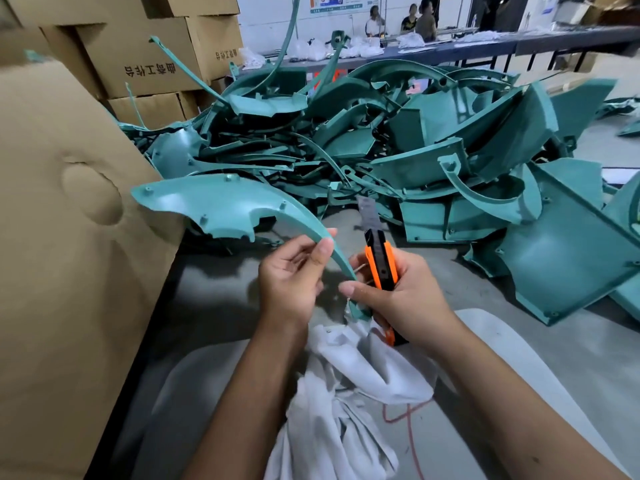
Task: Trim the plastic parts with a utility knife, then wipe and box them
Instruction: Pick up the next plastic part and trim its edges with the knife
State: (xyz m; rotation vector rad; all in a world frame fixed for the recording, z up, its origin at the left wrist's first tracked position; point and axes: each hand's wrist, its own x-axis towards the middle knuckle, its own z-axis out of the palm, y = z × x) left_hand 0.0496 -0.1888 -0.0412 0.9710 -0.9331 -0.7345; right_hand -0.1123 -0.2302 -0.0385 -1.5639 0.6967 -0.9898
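I hold a teal curved plastic part in front of me; its broad end points left and its narrow tail runs down between my hands. My left hand pinches the thin tail between thumb and fingers. My right hand grips an orange and black utility knife, blade extended upward, and its thumb presses against the lower end of the tail. A white cloth lies bunched on my lap below both hands.
A big heap of teal plastic parts covers the floor ahead and to the right. A large open cardboard box stands at my left, with stacked cartons behind it. People sit at a long bench far back.
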